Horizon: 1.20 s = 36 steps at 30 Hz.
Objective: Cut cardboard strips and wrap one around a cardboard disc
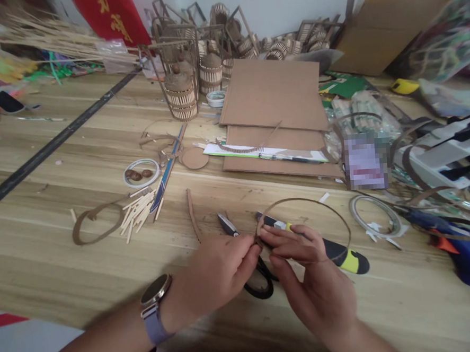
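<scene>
My left hand (224,264) is closed, pinching the end of a thin brown cardboard strip (347,222) that bends round into a wide loop. The fingers of my right hand (313,277) press on the same strip beside the left fingertips, its thumb a little lower. Under the hands lie black-handled scissors (261,286), their handles partly covered. A black and yellow utility knife (354,261) rests behind the right hand, its middle hidden by the fingers. Left of the scissors lies a short brown strip piece (192,213).
Thin wooden sticks (139,211), a brown strip loop (79,230) and a tape roll (139,174) lie left. Cardboard sheets (272,94) are stacked ahead. Another tape roll (356,211) and a blue glue gun (462,252) are right. Small stick buckets (180,97) stand behind.
</scene>
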Each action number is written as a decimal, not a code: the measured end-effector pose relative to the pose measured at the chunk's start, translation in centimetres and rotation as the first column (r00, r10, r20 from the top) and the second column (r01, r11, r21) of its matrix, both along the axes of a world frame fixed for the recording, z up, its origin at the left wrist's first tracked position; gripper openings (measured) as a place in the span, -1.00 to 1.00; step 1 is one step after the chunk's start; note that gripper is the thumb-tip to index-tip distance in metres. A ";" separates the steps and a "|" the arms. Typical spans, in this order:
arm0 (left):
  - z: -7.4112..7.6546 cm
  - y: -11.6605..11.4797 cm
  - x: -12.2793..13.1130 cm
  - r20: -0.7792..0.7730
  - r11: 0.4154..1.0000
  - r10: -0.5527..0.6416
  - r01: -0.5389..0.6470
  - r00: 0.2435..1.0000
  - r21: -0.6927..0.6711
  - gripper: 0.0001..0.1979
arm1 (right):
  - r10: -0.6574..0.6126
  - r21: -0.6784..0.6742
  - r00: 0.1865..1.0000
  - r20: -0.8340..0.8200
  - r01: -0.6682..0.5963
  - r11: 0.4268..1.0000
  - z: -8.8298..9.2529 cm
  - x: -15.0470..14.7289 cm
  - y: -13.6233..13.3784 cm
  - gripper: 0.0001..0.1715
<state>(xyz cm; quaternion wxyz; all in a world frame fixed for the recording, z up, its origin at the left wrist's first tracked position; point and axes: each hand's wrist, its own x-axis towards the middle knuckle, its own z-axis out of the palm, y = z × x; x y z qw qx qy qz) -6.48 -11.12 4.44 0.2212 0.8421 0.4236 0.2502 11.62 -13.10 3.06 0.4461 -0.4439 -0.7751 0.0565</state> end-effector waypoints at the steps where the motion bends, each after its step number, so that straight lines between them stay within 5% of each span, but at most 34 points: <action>1: 0.0 0.0 -0.1 0.006 1.000 -0.009 0.009 1.000 0.008 -0.61 | 0.016 -0.010 1.000 -0.011 -0.016 1.000 0.0 0.0 0.0 -0.81; 12: 0.0 0.3 -0.4 0.059 0.993 -0.120 0.121 0.991 -0.008 -0.61 | 0.044 -0.237 0.948 -0.315 -0.124 0.964 0.4 0.3 0.0 -0.83; 18: 0.0 0.4 -0.1 0.097 0.996 -0.057 0.064 0.994 -0.065 -0.61 | 0.097 -0.076 0.973 -0.210 -0.115 0.990 -0.1 0.0 -0.2 -0.80; 23: 0.0 0.1 0.2 0.065 1.000 -0.022 0.023 0.998 -0.021 -0.62 | 0.010 0.010 1.000 -0.025 -0.010 1.000 -0.1 0.0 0.1 -0.85; 36: -0.2 -0.1 0.2 -0.001 0.999 -0.031 0.031 1.000 0.012 -0.62 | 0.043 0.012 0.999 0.013 -0.043 0.999 -0.1 0.3 0.1 -0.79</action>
